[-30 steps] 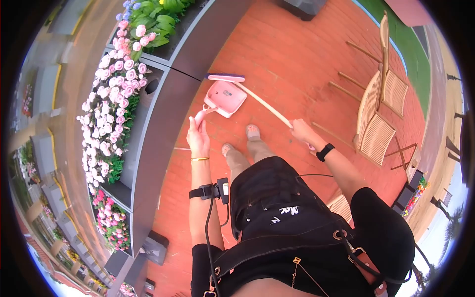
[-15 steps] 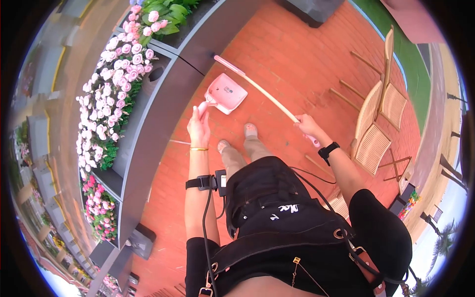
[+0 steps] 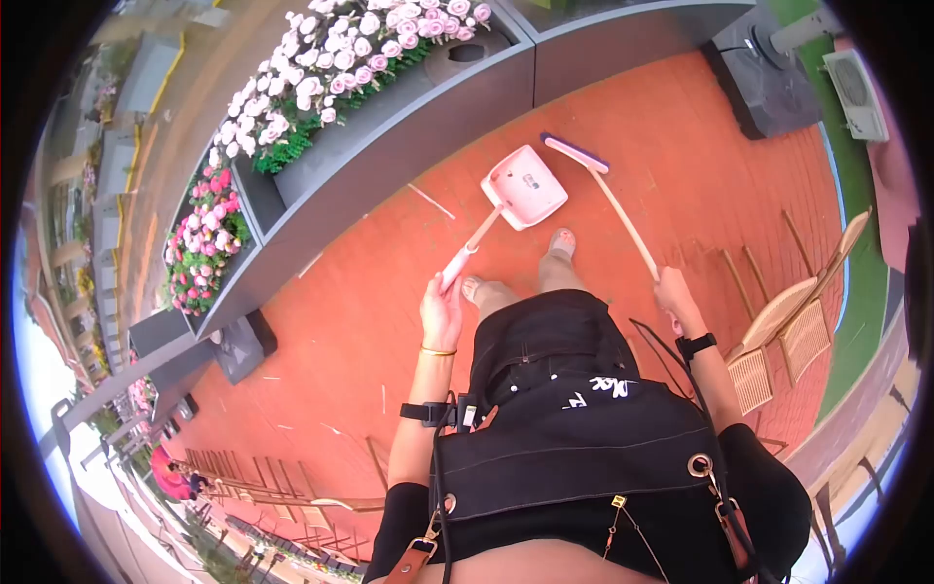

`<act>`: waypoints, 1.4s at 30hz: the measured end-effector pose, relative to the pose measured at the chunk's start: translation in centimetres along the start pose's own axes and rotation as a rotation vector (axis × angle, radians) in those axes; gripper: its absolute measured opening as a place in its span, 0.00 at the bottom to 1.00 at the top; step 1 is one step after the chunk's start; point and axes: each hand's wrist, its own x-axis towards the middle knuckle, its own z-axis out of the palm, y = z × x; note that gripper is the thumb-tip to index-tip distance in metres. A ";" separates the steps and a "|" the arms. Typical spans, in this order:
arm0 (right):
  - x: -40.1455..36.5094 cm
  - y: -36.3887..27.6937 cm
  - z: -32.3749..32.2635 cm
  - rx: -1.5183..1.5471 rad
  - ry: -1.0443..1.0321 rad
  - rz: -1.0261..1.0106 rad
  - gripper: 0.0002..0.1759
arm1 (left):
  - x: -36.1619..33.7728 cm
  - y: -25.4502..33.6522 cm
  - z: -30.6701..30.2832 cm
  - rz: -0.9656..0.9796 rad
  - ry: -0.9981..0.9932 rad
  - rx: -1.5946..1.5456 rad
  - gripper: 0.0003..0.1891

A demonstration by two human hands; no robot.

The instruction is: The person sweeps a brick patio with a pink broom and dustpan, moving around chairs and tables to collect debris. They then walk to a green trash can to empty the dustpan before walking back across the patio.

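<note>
Looking down from head height, a person in black clothing stands on a red paved floor (image 3: pixel 370 292), with a pink dustpan (image 3: pixel 525 195) and a broom (image 3: pixel 628 222) in front of their feet (image 3: pixel 561 243). The left hand (image 3: pixel 442 313) is wrapped around the end of the dustpan's handle, thumb and fingers curled about the pale pink grip. From there the handle slants forward and to the right, down to the pan, which appears to rest on the floor with its inside facing up. A small dark mark shows in the middle of the pan; whether it is a label or debris cannot be told. The right hand (image 3: pixel 678 297) is clenched around the broom's wooden stick near its top, and a bit of pink shows below the fist. The stick runs forward and to the left, so the two long handles draw closer together away from the body. At its far end, the pink and purple broom head (image 3: pixel 576 153) lies slantwise just beyond the pan's front edge, near it but apart. The left hand is the nearer one to the pan; the broom head is much closer to the pan than to the right hand gripping its stick. Ahead and to the left runs a dark planter (image 3: pixel 389 180) holding pale pink flowers (image 3: pixel 341 58); wooden chairs (image 3: pixel 769 336) stand to the right.
</note>
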 end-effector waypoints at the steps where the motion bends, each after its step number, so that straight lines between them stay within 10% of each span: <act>1: 0.1 -1.0 0.6 -0.015 0.000 -0.015 0.10 | -0.6 0.7 -1.6 0.009 0.003 -0.019 0.09; 15: 0.2 -27.3 19.8 -0.590 -0.307 -0.389 0.13 | -8.8 8.9 -25.1 0.243 0.140 -0.785 0.19; 21: -5.6 -29.8 15.5 -0.379 -0.481 -0.190 0.11 | -10.8 8.7 -31.2 0.281 0.175 -0.725 0.17; 25: -4.1 -29.6 17.6 -0.560 -0.223 -0.529 0.12 | -11.5 8.1 -33.5 0.403 0.220 -0.601 0.16; 42: -2.3 -49.6 26.9 -0.542 -0.507 -0.826 0.11 | -19.4 13.0 -40.5 0.681 0.798 -0.546 0.12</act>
